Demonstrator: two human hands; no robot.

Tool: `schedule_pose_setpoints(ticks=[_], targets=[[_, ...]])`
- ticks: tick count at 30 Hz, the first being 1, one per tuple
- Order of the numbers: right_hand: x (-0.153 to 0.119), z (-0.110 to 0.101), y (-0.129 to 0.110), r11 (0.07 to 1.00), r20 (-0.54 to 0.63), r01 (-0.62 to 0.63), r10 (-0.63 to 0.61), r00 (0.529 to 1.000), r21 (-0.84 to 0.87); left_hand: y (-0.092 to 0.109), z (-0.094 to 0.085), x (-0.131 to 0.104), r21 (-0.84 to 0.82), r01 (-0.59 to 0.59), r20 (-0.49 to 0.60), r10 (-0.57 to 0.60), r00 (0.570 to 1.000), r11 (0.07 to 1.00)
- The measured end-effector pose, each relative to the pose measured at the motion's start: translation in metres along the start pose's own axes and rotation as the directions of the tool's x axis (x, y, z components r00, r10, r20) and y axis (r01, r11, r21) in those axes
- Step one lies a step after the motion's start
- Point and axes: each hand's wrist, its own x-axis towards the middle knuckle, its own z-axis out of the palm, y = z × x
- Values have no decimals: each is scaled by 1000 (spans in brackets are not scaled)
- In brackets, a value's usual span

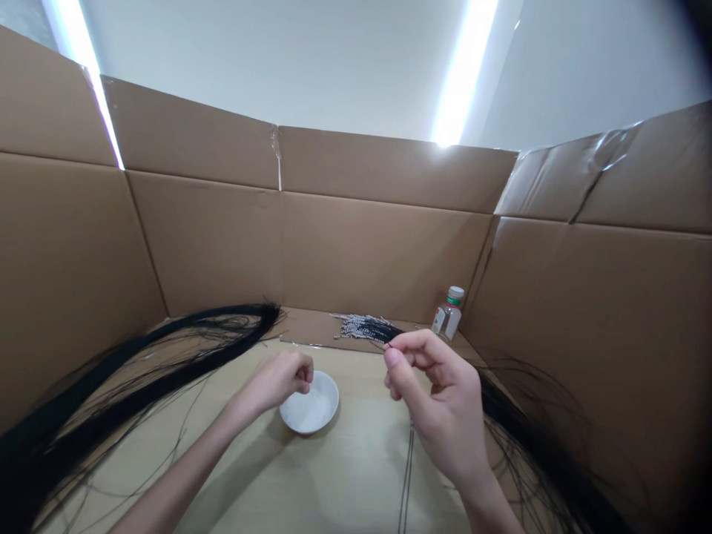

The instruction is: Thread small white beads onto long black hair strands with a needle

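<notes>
My left hand (292, 377) is over the near-left rim of a small white bowl (308, 423), its fingers pressed together; whatever they may hold is hidden. Inside the bowl lies something pale that I cannot make out. Thumb and forefinger of my right hand (437, 397) pinch the end of a thin dark cord, to the right of the bowl and above the table. Below this hand, two strands of dark cord (409, 467) run down toward the near edge. Just beyond my right fingertips lies a bundle of black cords with silvery beaded ends (364, 327).
A long bundle of black cords (222, 348) stretches along the left side. Another black bundle (534, 430) lies at the right, behind my right forearm. A clear bottle with a white cap (448, 317) stands in the back right corner. Cardboard walls (383, 252) enclose the pale tabletop (345, 475).
</notes>
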Motion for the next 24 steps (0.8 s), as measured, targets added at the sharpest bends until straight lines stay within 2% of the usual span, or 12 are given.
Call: schedule_pose_setpoints(ticks=[3, 5, 7, 10, 11, 14, 17, 19, 21, 24], targets=[[0, -1, 0, 1000, 0, 22, -22, 1000, -4, -11, 7, 4, -60, 14, 23, -13, 1000, 998], [1, 0, 1, 1000, -3, 26, -26, 1000, -2, -8, 5, 5, -121, -3, 15, 4, 1000, 993], [1, 1, 1, 1000, 5, 20, -20, 1000, 18, 5, -3, 2, -204, -49, 0, 50, 999, 978], [1, 3, 2, 997, 45, 6, -9, 999, 72, 38, -20, -12, -351, -132, -36, 127, 991, 927], [2, 4, 1, 997, 56, 6, -11, 998, 81, 50, -25, -19, -421, -148, -57, 137, 989, 895], [1, 6, -1, 997, 48, 47, -49, 998, 54, 83, -32, -41, -727, -169, -160, 75, 984, 665], [-2, 7, -4, 990, -5, 140, -140, 990, -25, 103, -28, -57, -860, -192, -210, 15, 977, 472], [-4, 7, -6, 975, -27, 208, -211, 977, -81, 110, -23, -63, -916, -173, -186, -1, 983, 363], [-6, 7, -8, 958, -29, 259, -265, 964, -124, 114, -19, -66, -946, -128, -138, -14, 990, 296], [-7, 6, -9, 942, -21, 297, -304, 952, -159, 119, -17, -70, -959, -90, -102, -33, 994, 267]])
